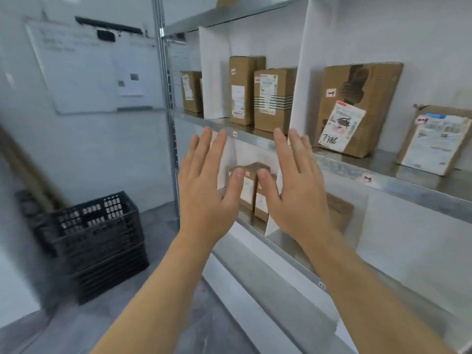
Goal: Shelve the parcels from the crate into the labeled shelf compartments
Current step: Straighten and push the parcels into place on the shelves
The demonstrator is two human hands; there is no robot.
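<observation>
My left hand point(207, 190) and my right hand point(296, 185) are raised side by side in front of the metal shelf point(339, 162), fingers straight and spread, holding nothing. Behind them, on a lower shelf level, stand small brown parcels point(249, 186), partly hidden by my thumbs. On the level above, two upright parcels point(273, 100) share a compartment. Right of a white divider, a large parcel marked 7786 point(357, 108) leans back, and another labelled parcel point(434, 140) leans at the far right. A black plastic crate stack point(94, 241) sits on the floor at the left.
White dividers point(300, 72) split the shelf into compartments, with small labels on the shelf edges point(367, 178). One more parcel point(191, 92) stands in the far left compartment. A whiteboard point(94, 70) hangs on the left wall. The grey floor point(163, 315) lies between crate and shelf.
</observation>
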